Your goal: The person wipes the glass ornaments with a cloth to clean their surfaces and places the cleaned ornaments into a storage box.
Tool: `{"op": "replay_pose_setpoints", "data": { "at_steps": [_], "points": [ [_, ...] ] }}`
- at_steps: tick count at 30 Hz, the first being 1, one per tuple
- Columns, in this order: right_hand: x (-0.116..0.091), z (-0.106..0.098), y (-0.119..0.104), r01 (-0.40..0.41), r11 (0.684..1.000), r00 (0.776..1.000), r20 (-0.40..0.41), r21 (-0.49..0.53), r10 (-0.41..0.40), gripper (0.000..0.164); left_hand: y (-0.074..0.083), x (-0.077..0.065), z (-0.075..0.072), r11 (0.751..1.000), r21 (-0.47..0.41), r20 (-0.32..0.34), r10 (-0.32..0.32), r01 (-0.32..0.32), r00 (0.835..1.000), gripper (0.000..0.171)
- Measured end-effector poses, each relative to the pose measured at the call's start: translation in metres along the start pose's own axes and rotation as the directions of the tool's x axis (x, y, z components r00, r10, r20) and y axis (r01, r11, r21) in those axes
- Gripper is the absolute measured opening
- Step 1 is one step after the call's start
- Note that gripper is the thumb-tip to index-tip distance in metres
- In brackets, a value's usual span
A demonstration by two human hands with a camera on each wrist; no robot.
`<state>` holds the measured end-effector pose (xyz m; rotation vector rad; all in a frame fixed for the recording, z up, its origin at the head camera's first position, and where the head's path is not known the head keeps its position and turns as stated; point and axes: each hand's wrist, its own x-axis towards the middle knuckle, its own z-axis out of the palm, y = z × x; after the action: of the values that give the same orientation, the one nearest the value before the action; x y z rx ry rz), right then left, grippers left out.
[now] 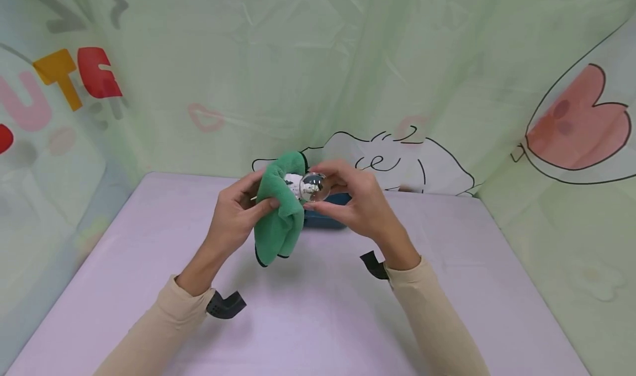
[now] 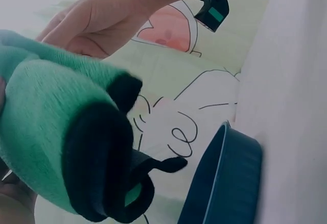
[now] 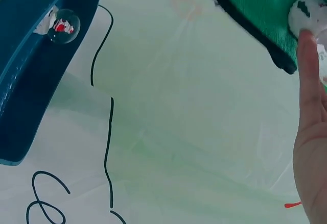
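Over the table, my left hand (image 1: pixel 231 213) grips a green cloth (image 1: pixel 278 227) with a black edge, the thumb across its front. My right hand (image 1: pixel 360 199) pinches a small snow globe (image 1: pixel 314 187) by its clear ball between thumb and fingers. The globe lies sideways, and its white base points left into the fold of the cloth. In the left wrist view the cloth (image 2: pixel 56 101) hides the globe. The right wrist view shows part of the white base (image 3: pixel 306 15) against the green cloth.
Behind the hands stands a dark blue bin (image 1: pixel 325 218) on the pale lilac table (image 1: pixel 318 310). Inside it, seen from the right wrist, is another small snow globe (image 3: pixel 65 26) with a red and white figure. Printed pale green curtains (image 1: pixel 298 61) enclose the table's back and sides.
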<state>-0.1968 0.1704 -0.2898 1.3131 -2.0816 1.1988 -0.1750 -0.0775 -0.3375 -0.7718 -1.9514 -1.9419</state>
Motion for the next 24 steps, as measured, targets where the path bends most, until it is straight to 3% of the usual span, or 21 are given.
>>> {"op": "replay_pose_setpoints", "data": {
  "at_steps": [5, 12, 17, 24],
  "points": [
    [-0.001, -0.004, -0.002, -0.012, 0.999, 0.999, 0.048, 0.052, 0.009, 0.058, 0.000, 0.001, 0.001, 1.000, -0.016, 0.043, -0.010, 0.010, 0.999, 0.054],
    [0.000, -0.007, -0.003, -0.015, 0.998, 0.996, 0.091, 0.058, 0.010, 0.058, -0.001, 0.003, -0.004, 0.997, 0.015, 0.108, -0.078, 0.077, 0.991, 0.049],
    [0.000, -0.008, 0.000, -0.026, 1.000, 0.997, 0.066, 0.002, 0.026, 0.057, -0.003, 0.003, -0.008, 0.992, 0.039, 0.159, -0.123, 0.118, 0.980, 0.047],
    [0.002, -0.011, 0.003, -0.043, 0.997, 0.995, 0.082, -0.067, 0.048, 0.057, -0.006, -0.005, -0.019, 0.981, 0.111, 0.180, -0.175, 0.156, 0.968, 0.046]
  ]
}}
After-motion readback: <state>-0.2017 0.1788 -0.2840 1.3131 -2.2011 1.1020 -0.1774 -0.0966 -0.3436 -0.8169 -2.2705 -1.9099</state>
